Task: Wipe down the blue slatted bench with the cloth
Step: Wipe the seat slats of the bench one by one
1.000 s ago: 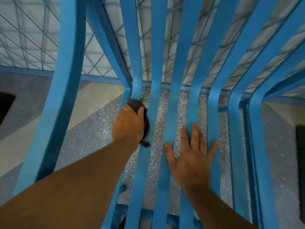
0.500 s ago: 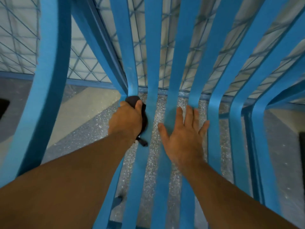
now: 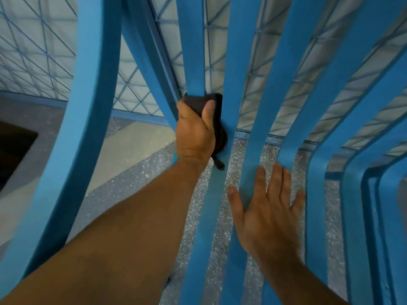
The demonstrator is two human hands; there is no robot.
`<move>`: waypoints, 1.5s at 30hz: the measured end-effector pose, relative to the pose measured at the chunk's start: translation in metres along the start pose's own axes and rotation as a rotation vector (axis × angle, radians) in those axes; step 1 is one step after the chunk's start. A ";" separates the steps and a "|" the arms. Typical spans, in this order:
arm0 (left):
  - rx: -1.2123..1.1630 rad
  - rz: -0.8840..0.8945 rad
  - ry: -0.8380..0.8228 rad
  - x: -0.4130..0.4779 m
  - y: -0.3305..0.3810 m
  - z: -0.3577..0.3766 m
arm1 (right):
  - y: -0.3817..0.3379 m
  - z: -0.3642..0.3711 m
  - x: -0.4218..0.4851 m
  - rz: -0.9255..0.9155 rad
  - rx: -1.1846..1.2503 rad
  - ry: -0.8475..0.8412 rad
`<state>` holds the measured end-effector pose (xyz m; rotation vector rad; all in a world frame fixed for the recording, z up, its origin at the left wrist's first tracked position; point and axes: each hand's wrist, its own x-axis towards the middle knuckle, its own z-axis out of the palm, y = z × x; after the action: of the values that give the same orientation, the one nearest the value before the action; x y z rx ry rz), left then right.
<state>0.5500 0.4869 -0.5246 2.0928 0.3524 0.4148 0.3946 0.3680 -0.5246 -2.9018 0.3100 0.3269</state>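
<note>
- Left hand (image 3: 195, 130) grips the dark cloth (image 3: 217, 119), wrapped round 1 slat at the bend of the blue bench (image 3: 236, 62).
- Right hand (image 3: 267, 213) lies flat, fingers spread, across 2 seat slats.

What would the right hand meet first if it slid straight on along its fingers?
Probably the bend where the slats rise into the backrest; the right hand lies flat on them, nothing else between.

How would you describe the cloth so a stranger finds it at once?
On the blue slatted bench, find where the slats bend upward. There the left hand grips one slat through the cloth: a dark wad under the thumb, unlike the blue slats.
</note>
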 end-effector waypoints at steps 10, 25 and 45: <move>-0.283 -0.252 0.259 0.004 0.014 0.012 | 0.000 0.003 0.001 0.004 0.005 0.000; -0.146 -0.081 0.164 0.010 0.019 0.001 | -0.001 -0.001 0.002 0.025 0.012 -0.038; 0.492 -0.265 -0.247 -0.034 -0.017 -0.024 | 0.000 0.002 0.002 0.020 -0.004 -0.019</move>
<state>0.5072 0.5000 -0.5324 2.4929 0.6227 -0.1041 0.3965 0.3678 -0.5268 -2.8995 0.3354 0.3585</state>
